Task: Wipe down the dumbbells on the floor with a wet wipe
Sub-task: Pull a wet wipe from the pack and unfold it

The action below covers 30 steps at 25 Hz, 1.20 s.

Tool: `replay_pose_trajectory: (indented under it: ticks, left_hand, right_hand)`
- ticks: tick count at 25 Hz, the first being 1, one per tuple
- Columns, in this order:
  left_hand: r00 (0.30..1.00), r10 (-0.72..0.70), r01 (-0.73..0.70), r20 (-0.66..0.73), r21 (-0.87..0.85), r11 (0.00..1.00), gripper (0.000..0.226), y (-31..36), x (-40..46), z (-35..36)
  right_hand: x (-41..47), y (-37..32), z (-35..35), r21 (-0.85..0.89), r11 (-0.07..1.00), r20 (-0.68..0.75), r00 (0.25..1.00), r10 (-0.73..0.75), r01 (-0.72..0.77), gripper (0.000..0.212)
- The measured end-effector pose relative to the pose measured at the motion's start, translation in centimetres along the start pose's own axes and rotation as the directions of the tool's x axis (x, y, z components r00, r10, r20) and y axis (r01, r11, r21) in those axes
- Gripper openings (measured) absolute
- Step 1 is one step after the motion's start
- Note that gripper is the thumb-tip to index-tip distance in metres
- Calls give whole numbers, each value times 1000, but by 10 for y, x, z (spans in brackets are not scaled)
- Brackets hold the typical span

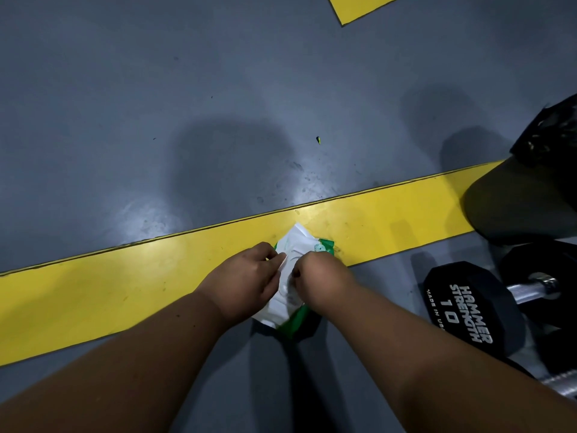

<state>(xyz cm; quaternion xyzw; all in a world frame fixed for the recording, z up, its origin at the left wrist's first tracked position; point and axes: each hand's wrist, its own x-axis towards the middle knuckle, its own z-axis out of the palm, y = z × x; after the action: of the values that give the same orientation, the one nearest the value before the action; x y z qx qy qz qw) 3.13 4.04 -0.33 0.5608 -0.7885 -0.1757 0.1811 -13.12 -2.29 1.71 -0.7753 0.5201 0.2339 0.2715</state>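
Head view: both hands meet on one wipe pack (288,295), white with green edges, which lies on the floor (156,104) half on the yellow stripe (125,282) and half on the grey. The left hand (246,279) grips the pack's left side, fingers curled over its top and thumb side toward the middle. The right hand (321,276) is curled tight, its fingertips pinching at the white top face near the centre; whether a wipe is already between them cannot be told. The two hands almost touch, with only a sliver of white between them.

Right of the right hand, apart from the pack, lies a black hex dumbbell (471,310) marked "HAMMER STRENGTH 10", its chrome handle (530,289) running off to the right. A second chrome handle (562,385) shows at the lower right edge, under the right forearm's line, so at least two dumbbells are in view; more dark heads crowd the right margin but cannot be counted. Beyond them, up and right of the hands, stands a dark rounded object (512,207) with a black plastic bag (549,139) above it.

Ahead and left of the hands the grey floor lies open as far as the frame goes, with a second yellow marking (359,7) at the top edge.
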Motion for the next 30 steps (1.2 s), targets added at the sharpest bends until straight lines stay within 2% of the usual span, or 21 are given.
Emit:
replay_pose_trajectory:
  ticks: [3, 8, 10, 11, 12, 13, 15, 16, 18, 21, 27, 30]
  left_hand:
    - [1000, 12, -12, -9, 14, 1000, 39, 0, 0, 1]
    - [1000, 13, -13, 9, 6, 1000, 41, 0, -1, 1]
    - [1000, 19, -19, 4, 13, 1000, 44, -1, -1, 3]
    - [1000, 29, -29, 10, 25, 999, 45, 0, -1, 5]
    - [999, 38, -39, 15, 40, 998, 46, 0, 0, 7]
    - [999, 41, -42, 22, 48, 998, 46, 1, 0, 9]
    - [999, 38, -40, 36, 57, 998, 47, 3, 3, 11]
    - [999, 36, -38, 36, 61, 997, 45, 3, 4, 11]
    - [999, 43, -44, 13, 68, 997, 37, 3, 6, 10]
    - [999, 33, -32, -17, 68, 997, 42, 8, 11, 10]
    - [999, 18, -13, -42, 117, 993, 45, 17, 25, 10]
    - [1000, 11, -12, 17, 112, 994, 27, 10, 28, 0]
  right_hand:
    - [0, -7, -7, -43, 999, 57, 998, 10, -8, 32]
    - [4, -13, -8, -17, 999, 79, 996, -33, 35, 26]
    - [1, -10, -9, 74, 996, 42, 997, -59, 56, 27]
    - [-1, -7, -10, 195, 980, 26, 999, -33, 28, 31]
    - [-3, -5, -12, 359, 933, 22, 999, 26, -32, 33]
    - [-4, -3, -14, 534, 838, 48, 994, 102, -111, 32]
    - [-11, -2, -19, 835, 488, 176, 963, 202, -255, 30]
    - [-15, -2, -22, 907, 313, 229, 953, 198, -283, 31]
    - [-20, 5, -25, 954, 102, 264, 952, 155, -281, 34]
    - [-31, 17, -25, 966, -47, 256, 963, 85, -253, 28]
    - [-61, 39, -20, 943, -215, 232, 965, -120, -254, 24]
    - [-69, 50, -14, 901, -354, 204, 965, -166, -251, 24]
